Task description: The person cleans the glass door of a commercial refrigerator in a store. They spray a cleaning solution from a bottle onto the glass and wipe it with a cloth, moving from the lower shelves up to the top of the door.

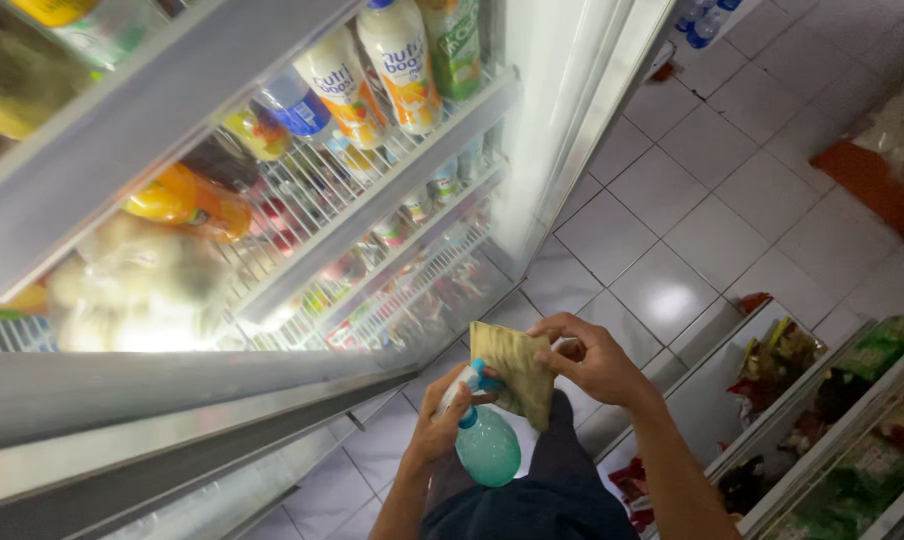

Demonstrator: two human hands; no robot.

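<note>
A spray bottle [484, 440] of pale blue-green colour is held in the left hand [440, 420]; the fingers are closed around its neck, just under the blue and white nozzle, and the round body hangs below the hand. A folded cloth [517, 372] of yellowish-brown colour is pinched by the right hand [592, 358], whose fingers are pressed together on its upper right edge. The cloth is seen just beside the nozzle of the bottle, and it partly touches it. Both things are kept in front of the body, above the white tiled floor [712, 220].

To the left, a glass fridge door [272, 200] is seen, and behind it drink bottles [402, 60] are standing on wire shelves. To the right, a low shelf [832, 420] with packaged snacks is placed.
</note>
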